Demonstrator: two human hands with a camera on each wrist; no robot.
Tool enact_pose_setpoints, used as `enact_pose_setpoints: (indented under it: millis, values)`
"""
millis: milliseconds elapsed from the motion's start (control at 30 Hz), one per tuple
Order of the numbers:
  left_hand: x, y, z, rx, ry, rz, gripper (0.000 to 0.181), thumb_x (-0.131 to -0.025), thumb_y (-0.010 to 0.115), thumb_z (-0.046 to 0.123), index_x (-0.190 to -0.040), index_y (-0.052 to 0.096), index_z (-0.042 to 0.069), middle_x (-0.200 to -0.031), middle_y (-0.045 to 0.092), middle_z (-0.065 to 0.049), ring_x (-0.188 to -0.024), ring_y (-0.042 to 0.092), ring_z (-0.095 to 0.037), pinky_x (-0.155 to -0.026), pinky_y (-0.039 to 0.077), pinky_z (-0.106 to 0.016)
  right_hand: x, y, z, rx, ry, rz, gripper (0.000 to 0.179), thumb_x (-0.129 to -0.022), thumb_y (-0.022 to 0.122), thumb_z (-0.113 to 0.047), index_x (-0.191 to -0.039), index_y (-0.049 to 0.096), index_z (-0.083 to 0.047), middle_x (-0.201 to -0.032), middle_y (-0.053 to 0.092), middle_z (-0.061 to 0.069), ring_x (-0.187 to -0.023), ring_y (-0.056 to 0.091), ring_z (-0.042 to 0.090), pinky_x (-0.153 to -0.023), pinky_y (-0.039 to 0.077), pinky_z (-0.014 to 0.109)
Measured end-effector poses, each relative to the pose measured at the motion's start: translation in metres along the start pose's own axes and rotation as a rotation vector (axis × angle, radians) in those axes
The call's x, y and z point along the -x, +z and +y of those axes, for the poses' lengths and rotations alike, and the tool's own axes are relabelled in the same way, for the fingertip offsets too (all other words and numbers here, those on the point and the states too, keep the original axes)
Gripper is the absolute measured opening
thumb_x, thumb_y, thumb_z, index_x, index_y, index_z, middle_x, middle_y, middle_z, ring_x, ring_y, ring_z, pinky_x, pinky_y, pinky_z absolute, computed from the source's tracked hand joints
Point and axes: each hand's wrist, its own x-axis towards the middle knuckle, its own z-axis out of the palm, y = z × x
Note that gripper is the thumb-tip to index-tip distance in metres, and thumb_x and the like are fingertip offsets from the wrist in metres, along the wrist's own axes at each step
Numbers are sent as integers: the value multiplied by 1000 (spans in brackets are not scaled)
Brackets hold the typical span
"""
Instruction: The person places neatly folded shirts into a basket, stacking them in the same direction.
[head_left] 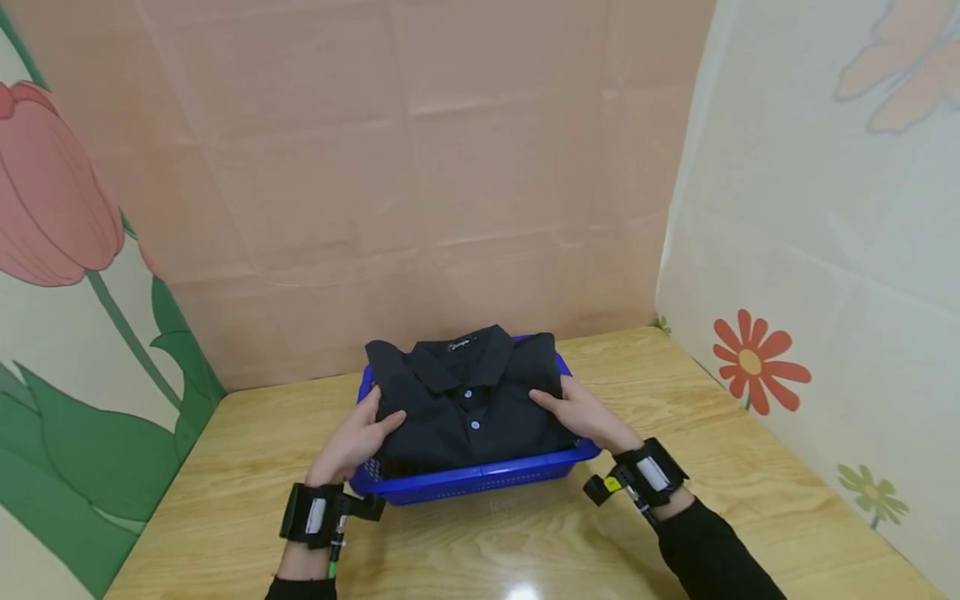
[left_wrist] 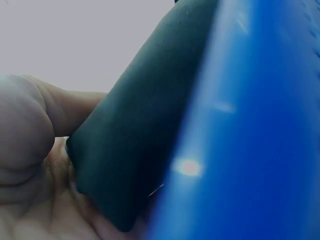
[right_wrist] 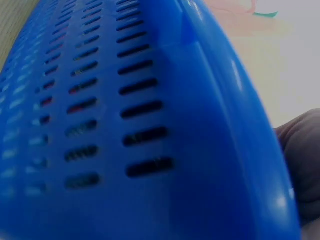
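A folded black collared shirt [head_left: 435, 425] with pale buttons lies face up in the blue plastic basket [head_left: 487, 482], collar toward the far side. My left hand [head_left: 360, 437] grips the shirt's left edge, thumb on top; the left wrist view shows the dark cloth [left_wrist: 135, 110] between thumb and palm, beside the basket's rim [left_wrist: 250, 150]. At the opposite edge, my right hand [head_left: 588, 412] holds the shirt with its thumb over the top; its other fingers are hidden. In the right wrist view the slotted basket wall [right_wrist: 200, 125] covers most of that hand [right_wrist: 305, 165].
The basket stands on a light wooden table [head_left: 262, 450]. A plain pinkish-brown sheet [head_left: 420, 183] hangs behind it, with flower-printed sheets [head_left: 817, 250] at both sides. Through the basket's slots, reddish and patterned bits show.
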Motion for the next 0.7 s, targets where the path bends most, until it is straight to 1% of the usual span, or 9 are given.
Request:
enact_pose_setpoints:
  millis: [67,133,167,233,300,367,467,567,700]
  values:
    - [-1,0,-2,-17,-5,-6,74,-99,48,22,-151,-3,5,-158,-1,-16,-141,-1,-30,-113,5,-56,0,-2,-1,30,-10,-5,31,-99,50,-29,-81,52,-3,-71,43,5,-62,48,22,-60,39,33]
    - [0,0,-3,-49,-19,-9,74,-100,47,22,-150,-4,2,-157,-2,-19,-140,-1,-32,-113,6,-56,1,-4,-1,72,-22,3,27,-99,50,-27,-87,53,-3,-75,46,7,-67,49,23,-62,40,35]
    - [-1,-1,-4,-59,-27,-10,75,-100,47,22,-149,-5,1,-157,-3,-20,-140,-2,-33,-113,5,-56,1,-5,0,88,-29,10,25,-98,51,-27,-94,54,-2,-80,51,8,-72,52,23,-65,43,36]
    - [0,-2,-7,-81,-50,-8,76,-100,47,23,-149,-6,0,-157,-4,-21,-140,-3,-34,-113,5,-57,2,-8,1,135,-31,33,30,-97,53,-27,-112,54,-1,-99,58,15,-89,56,28,-76,48,42]
    - [1,-5,-8,-95,-60,6,77,-100,47,24,-149,-7,0,-157,-5,-21,-140,-2,-34,-113,6,-57,1,-11,2,176,-42,58,46,-96,55,-28,-132,45,0,-122,55,23,-107,54,33,-89,47,50]
    - [1,-7,-9,-88,-57,26,77,-100,47,25,-149,-8,2,-157,-6,-21,-140,-2,-34,-113,6,-57,-1,-15,2,199,-51,76,56,-96,55,-28,-141,38,0,-134,50,26,-116,50,37,-94,44,55]
    - [1,-9,-11,-85,-21,72,76,-100,47,23,-150,-7,6,-157,-3,-20,-140,2,-36,-112,11,-58,-5,-20,2,241,-85,115,59,-95,57,-26,-143,34,0,-133,50,27,-115,51,38,-93,45,56]
    - [1,-11,-13,-124,55,116,72,-99,49,19,-152,2,11,-157,5,-20,-139,8,-36,-112,15,-58,-10,-24,3,291,-127,160,58,-94,59,-22,-142,37,2,-125,55,27,-106,55,37,-85,49,54]
    - [-2,-10,-17,-298,192,158,59,-98,52,17,-149,24,9,-153,15,-28,-137,17,-41,-108,22,-62,-20,-27,10,369,-153,213,49,-92,62,-22,-132,50,3,-105,63,22,-86,58,29,-72,51,46]
